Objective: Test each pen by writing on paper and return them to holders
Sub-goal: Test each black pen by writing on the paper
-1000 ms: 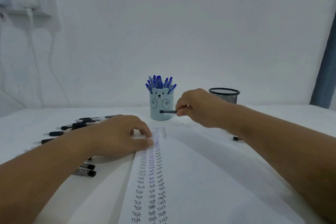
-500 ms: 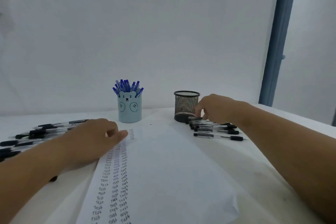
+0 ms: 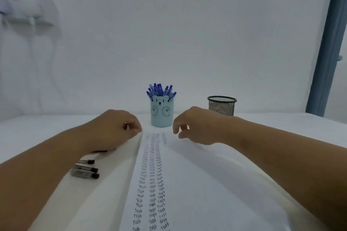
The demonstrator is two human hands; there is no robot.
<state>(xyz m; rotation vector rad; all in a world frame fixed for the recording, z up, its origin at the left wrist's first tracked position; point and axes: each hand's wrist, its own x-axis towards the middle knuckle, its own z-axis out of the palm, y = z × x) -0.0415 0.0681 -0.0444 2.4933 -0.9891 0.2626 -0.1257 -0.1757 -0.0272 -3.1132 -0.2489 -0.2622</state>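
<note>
Two bare forearms, no sleeves, ring on left hand (image 3: 120, 127)

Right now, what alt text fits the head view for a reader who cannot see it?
Both hands, left hand and right hand, hover with loosely curled fingers over a paper bearing columns of "Test". Behind stand a bear cup of blue pens and a mesh holder.

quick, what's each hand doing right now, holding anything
Left hand: fingers curled, seems to pinch something small and dark; what it is cannot be told.
Right hand: fingers loosely curled, holding nothing.
</note>
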